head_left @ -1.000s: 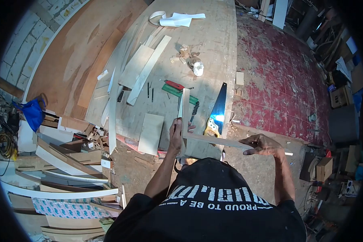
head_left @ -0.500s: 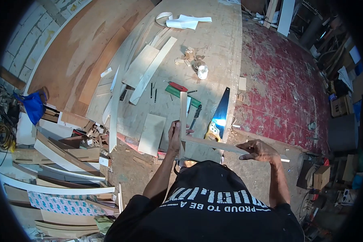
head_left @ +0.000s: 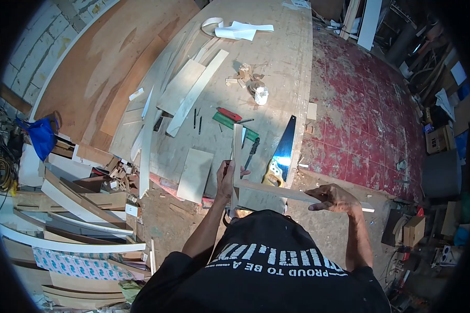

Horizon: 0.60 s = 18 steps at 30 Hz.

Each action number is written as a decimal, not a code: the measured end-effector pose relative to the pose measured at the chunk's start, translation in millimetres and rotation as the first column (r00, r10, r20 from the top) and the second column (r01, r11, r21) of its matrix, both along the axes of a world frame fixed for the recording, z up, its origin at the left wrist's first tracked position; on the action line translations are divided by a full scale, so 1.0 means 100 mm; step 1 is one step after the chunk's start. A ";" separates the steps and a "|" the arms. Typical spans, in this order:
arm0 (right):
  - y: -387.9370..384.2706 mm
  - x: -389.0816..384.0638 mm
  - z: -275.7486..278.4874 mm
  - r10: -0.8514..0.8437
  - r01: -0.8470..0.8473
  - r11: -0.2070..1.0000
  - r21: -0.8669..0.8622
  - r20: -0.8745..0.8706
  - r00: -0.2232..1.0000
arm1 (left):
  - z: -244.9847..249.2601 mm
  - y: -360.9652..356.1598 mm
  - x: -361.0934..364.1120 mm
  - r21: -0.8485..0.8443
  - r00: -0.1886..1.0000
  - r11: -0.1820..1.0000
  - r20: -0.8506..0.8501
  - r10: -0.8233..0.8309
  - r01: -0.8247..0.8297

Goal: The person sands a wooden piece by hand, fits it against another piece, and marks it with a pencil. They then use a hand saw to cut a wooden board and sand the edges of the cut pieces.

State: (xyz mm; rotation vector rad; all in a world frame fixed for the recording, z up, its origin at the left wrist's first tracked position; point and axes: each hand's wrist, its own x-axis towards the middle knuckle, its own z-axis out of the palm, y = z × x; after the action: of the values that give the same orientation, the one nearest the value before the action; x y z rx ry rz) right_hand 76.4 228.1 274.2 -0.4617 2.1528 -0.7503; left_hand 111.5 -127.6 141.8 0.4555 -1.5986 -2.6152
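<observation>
My left hand [head_left: 226, 180] is closed around an upright wooden strip [head_left: 237, 146] held above the near end of the workbench. A second wooden strip [head_left: 277, 191] meets it at about a right angle and runs off to the right. Toward that strip's far end my right hand [head_left: 333, 198] grips it, thumb on the near side and fingers over the top. The strip's pale tip shows past the hand. Just beyond the strips lie a hand saw [head_left: 282, 154] with a yellow handle, a green strip-like tool [head_left: 227, 123] and a black-handled tool [head_left: 254, 148].
On the workbench [head_left: 277, 47] are pale boards [head_left: 193, 99], a red tool [head_left: 228, 113], a white cup [head_left: 261, 95] and white paper [head_left: 245, 29]. A thin panel [head_left: 195, 175] lies left of my hands. Curved wooden pieces [head_left: 73, 203] are stacked at left; a red surface [head_left: 360, 115] adjoins right.
Both hands keep their grip on the strips. The upright strip's top end has dropped slightly toward me, and the view has shifted a little.
</observation>
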 end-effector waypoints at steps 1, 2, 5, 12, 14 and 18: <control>0.00 0.01 0.01 0.000 0.000 1.000 0.000 -0.001 1.000 | -0.02 -0.01 0.01 0.000 1.000 1.000 -0.001 0.000 0.000; -0.02 0.01 0.03 -0.007 0.007 1.000 -0.011 0.003 1.000 | -0.03 -0.01 0.01 -0.012 1.000 1.000 -0.001 -0.004 0.004; -0.02 0.02 0.04 -0.011 0.011 0.999 -0.036 -0.010 1.000 | 0.00 -0.02 -0.01 -0.040 1.000 0.999 -0.007 -0.009 0.009; 0.00 0.00 0.03 0.009 -0.010 1.000 -0.014 -0.055 0.998 | 0.02 -0.03 -0.05 -0.051 1.000 0.999 -0.001 -0.017 0.017; 0.01 0.00 0.00 0.010 -0.012 1.000 -0.028 -0.057 0.998 | 0.04 -0.03 -0.04 -0.045 1.000 0.999 0.012 -0.012 0.013; 0.03 -0.02 -0.03 -0.002 0.001 0.999 -0.041 -0.012 1.000 | 0.04 -0.03 -0.04 -0.038 1.000 0.999 0.021 -0.010 0.011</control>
State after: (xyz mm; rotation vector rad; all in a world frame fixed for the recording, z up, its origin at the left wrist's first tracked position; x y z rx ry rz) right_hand 74.1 231.0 271.3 -0.4873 2.1523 -0.7957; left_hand 107.8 -130.5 145.9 0.4747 -1.6581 -2.5916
